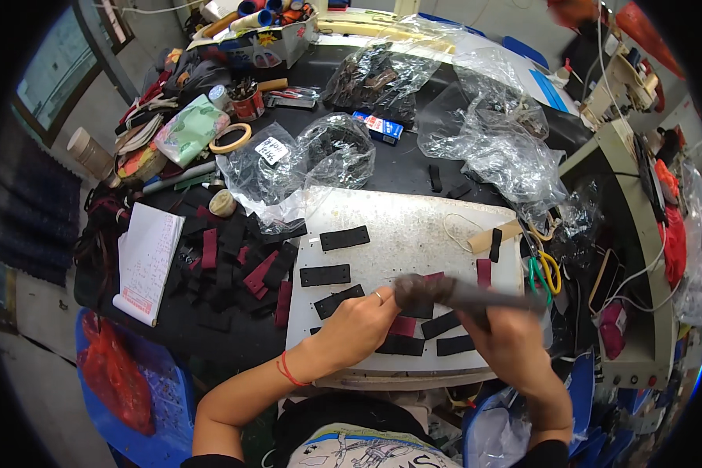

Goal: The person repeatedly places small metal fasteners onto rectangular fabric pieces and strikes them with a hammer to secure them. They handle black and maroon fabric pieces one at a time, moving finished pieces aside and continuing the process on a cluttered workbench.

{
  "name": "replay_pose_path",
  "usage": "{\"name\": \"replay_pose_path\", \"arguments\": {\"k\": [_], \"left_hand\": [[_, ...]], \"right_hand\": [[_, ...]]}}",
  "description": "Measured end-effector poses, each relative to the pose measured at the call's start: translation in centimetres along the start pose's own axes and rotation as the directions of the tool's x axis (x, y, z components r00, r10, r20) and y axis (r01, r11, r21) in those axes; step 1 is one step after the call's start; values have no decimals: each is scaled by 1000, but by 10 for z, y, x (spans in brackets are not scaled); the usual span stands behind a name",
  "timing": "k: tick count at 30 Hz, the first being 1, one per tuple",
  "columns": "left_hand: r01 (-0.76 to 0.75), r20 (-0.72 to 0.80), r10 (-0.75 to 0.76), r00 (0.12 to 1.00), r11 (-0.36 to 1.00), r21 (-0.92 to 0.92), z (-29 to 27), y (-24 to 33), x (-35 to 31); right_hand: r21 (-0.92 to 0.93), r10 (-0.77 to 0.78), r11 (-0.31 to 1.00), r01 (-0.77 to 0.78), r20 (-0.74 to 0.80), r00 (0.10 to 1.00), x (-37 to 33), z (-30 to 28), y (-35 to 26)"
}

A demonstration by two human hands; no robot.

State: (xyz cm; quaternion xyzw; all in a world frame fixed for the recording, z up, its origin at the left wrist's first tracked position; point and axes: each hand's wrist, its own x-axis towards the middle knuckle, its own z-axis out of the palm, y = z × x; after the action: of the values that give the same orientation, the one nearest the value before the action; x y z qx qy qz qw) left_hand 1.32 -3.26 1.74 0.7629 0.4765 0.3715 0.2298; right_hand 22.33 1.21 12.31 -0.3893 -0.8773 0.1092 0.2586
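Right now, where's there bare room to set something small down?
The white board has a bare stretch between its top-left black strip and the pale cord. Another patch, on the black table, lies between the blue box and the board's far edge. It's crowded at the strip pile, left, and the yellow handle, right.

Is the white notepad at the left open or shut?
Open: the white notepad lies with handwriting facing up, no cover over it.

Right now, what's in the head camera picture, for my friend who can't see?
A person's right hand grips a blurred, dark hammer-like tool, its head by the left hand. Below lies a white board with black and maroon strips; more lie heaped at left, beside a notebook.
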Motion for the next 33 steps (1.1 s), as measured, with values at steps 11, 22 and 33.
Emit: {"name": "replay_pose_path", "arguments": {"k": [11,22,33], "left_hand": [[330,35,-386,922,734,-593,-9,-17,11],[297,144,-260,955,806,-512,-13,-21,9],[-126,51,124,991,992,31,0,-12,-1]], "right_hand": [[-150,158,982,-112,353,922,-46,39,24],[-122,143,987,-108,331,933,-40,34,22],[-99,-31,994,42,113,993,-18,5,-1]]}}
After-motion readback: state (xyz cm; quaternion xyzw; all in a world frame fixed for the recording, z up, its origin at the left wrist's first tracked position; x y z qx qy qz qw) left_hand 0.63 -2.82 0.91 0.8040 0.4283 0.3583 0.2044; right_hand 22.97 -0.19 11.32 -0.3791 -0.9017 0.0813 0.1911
